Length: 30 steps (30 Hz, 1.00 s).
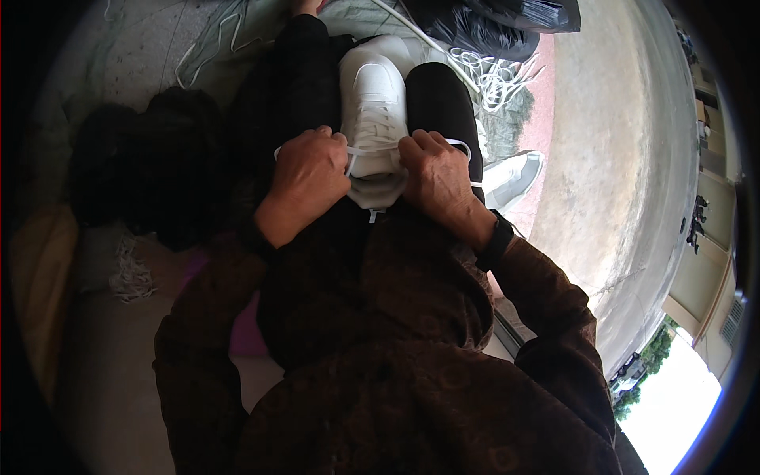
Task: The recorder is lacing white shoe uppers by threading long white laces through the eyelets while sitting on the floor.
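A white lace-up shoe [374,87] rests between my thighs, its toe pointing away from me and its opening toward me. White lace crosses its upper in several rows. At the left of the opening, my left hand [310,172] is closed in a fist round the white shoelace [364,150]. On the other side my right hand [439,170] grips the lace too, knuckles up. Between the two fists the lace runs across the tongue, and loose loops stick out past both hands. Part of another white shoe shows behind the toe.
Another white and grey shoe [513,180] lies on the ground at the right. Beyond it are a tangle of white laces [499,79] and black plastic bags [491,28]. A second bundle of laces [131,271] lies at the left. A bit of another person's hand [307,6] shows at the top.
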Motion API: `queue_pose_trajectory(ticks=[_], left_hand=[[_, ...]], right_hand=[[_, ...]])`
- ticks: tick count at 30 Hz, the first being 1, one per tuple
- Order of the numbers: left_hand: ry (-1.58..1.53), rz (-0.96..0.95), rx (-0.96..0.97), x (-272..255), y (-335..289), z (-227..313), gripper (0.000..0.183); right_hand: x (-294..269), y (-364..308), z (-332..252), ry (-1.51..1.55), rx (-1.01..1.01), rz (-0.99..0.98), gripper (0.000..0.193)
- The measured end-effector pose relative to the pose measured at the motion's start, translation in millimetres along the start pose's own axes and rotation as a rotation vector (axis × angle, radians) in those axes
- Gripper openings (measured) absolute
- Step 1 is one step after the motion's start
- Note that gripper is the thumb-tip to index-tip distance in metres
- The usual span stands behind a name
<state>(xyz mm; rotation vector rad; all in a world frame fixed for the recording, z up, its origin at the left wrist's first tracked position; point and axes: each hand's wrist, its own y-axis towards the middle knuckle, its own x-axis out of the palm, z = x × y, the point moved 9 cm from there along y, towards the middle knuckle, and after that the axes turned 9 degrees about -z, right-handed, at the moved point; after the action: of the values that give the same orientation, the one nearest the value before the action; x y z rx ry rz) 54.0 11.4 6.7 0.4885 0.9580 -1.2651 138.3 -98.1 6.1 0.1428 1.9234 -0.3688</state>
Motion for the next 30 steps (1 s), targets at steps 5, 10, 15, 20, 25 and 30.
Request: queue_pose_trajectory(ticks=[5,10,15,20,25,30], left_hand=[[0.157,-0.034,0.175,10.6,20.1,32.6,0.013],[-0.065,-0.071,0.098,17.4,21.2,27.8,0.005],[-0.210,-0.044,0.053,20.6,-1.1,4.7,0.010],[0.045,0.051,0.145,14.1,2.5,23.0,0.010],[0.192,0.052,0.386,7.8,5.5,53.4,0.011],[-0.016,0.133,0.239,6.3,-6.2,26.4,0.008]], right_hand=[[-4.0,-3.9,2.1,-0.019,0.043,0.012,0.032],[-6.2,-14.1,0.8,0.006,0.031,0.045,0.021],[1.1,-18.2,2.4,0.005,0.068,0.121,0.021],[-2.5,-16.4,-6.5,-0.024,0.033,0.161,0.020],[-7.0,-29.0,6.9,-0.039,0.068,0.193,0.021],[-5.0,-24.6,-4.1,-0.050,0.044,0.189,0.020]])
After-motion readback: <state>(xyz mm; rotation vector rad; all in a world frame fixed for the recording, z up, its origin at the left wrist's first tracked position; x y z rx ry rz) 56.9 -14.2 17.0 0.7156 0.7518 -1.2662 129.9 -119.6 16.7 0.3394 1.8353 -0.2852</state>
